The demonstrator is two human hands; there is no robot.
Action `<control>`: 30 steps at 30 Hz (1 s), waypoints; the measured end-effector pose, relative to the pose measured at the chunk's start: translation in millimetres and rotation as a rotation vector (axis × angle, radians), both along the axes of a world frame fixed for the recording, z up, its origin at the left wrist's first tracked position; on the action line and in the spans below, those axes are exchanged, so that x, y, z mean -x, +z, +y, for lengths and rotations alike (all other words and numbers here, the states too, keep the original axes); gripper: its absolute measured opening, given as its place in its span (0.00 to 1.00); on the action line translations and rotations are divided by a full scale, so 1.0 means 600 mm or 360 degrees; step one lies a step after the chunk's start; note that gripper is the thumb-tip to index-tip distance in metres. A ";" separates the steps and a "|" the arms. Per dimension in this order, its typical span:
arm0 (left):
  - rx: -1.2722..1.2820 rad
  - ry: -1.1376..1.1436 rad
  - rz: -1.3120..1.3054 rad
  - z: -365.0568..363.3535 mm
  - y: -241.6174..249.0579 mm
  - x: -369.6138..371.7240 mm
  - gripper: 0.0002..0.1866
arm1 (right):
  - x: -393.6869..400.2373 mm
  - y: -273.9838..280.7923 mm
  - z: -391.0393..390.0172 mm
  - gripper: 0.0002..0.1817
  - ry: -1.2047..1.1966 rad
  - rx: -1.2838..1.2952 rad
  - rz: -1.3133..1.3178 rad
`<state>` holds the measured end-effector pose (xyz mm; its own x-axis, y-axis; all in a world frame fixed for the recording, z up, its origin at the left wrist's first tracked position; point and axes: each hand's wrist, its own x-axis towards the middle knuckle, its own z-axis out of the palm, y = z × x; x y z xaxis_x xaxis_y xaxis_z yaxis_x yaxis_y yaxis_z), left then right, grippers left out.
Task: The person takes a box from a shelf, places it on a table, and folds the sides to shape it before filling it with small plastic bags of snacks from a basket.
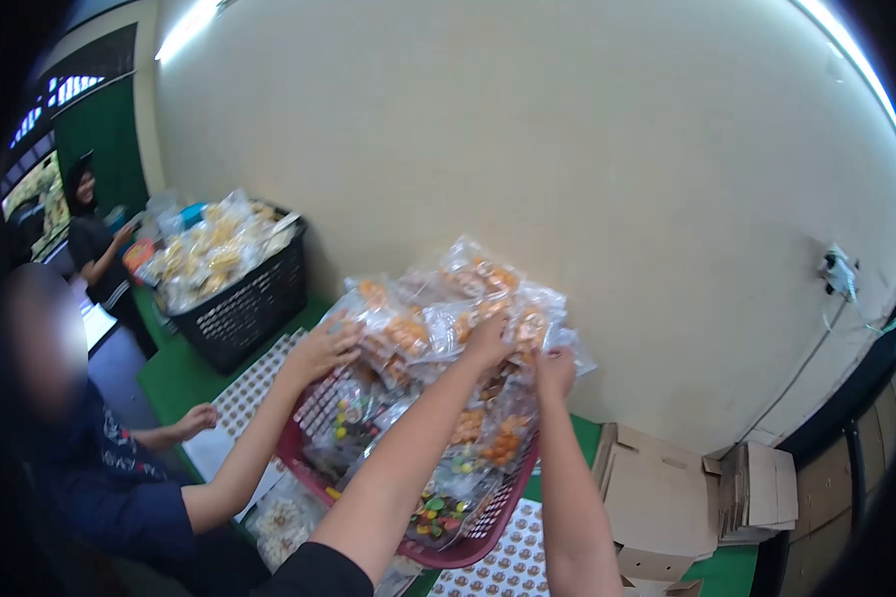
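Clear plastic bags of orange snacks [408,331] are heaped high over a dark red plastic basket [488,553]. My left hand [489,341] reaches into the heap with its fingers curled on a snack bag. Close on its right, my right hand [555,372] pinches the edge of a snack bag [531,326]; some of its fingertips are hidden by plastic. Lower in the basket lie bags of multicoloured sweets [438,515]. A co-worker's hand [331,348] touches the heap at its left side.
A black crate [244,313] full of bagged yellowish snacks stands at the back left on the green table [174,383]. Sticker sheets [503,557] lie around the basket. Cardboard boxes [662,493] are at the right. Two people [100,239] are on the left.
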<state>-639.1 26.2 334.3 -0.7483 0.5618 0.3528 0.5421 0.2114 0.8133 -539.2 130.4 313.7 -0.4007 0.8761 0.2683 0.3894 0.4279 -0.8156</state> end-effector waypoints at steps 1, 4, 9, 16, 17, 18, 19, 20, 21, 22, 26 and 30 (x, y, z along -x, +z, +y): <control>0.0020 -0.0001 -0.0133 0.002 -0.005 0.002 0.28 | -0.013 0.018 -0.022 0.22 -0.0018 -0.0139 0.0034; -0.0196 0.0066 -0.0291 0.019 -0.001 0.024 0.28 | 0.000 0.040 -0.022 0.21 0.0085 -0.0266 0.0159; -0.0426 -0.0151 -0.0547 -0.008 0.028 -0.013 0.23 | -0.034 0.051 -0.061 0.27 0.0386 -0.0064 0.0721; -0.0624 -0.0337 -0.0864 0.010 0.051 -0.185 0.20 | -0.191 0.075 -0.049 0.27 0.0637 0.0195 0.0564; -0.0633 -0.0404 -0.0933 0.015 0.050 -0.220 0.18 | -0.226 0.078 -0.046 0.28 0.0691 0.0335 0.0689; -0.0645 -0.0477 -0.0996 0.014 0.064 -0.262 0.16 | -0.263 0.074 -0.039 0.28 0.0637 0.0321 0.0694; -0.0453 -0.0462 -0.0898 0.009 0.083 -0.310 0.15 | -0.298 0.068 -0.027 0.28 0.0637 0.0417 0.0688; -0.0428 -0.0528 -0.0896 0.028 0.071 -0.336 0.15 | -0.335 0.056 -0.010 0.27 0.0627 0.0521 0.0689; -0.0482 -0.0640 -0.0994 0.053 0.040 -0.361 0.15 | -0.363 0.026 0.019 0.25 0.0580 0.0562 0.0721; -0.0531 -0.0745 -0.1103 0.069 0.020 -0.398 0.16 | -0.411 0.012 0.032 0.25 0.0506 0.0565 0.0727; -0.0350 -0.0957 -0.1280 0.137 -0.047 -0.548 0.17 | -0.601 -0.012 0.077 0.18 0.0621 0.0734 0.0755; -0.0274 -0.1045 -0.1493 0.196 -0.130 -0.727 0.15 | -0.790 -0.062 0.125 0.21 0.0581 0.0967 0.0628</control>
<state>-202.8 143.5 256.5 -0.3382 0.9379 -0.0769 -0.3253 -0.0398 0.9448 -65.0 205.5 276.6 -0.6648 0.7464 -0.0310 -0.0538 -0.0892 -0.9946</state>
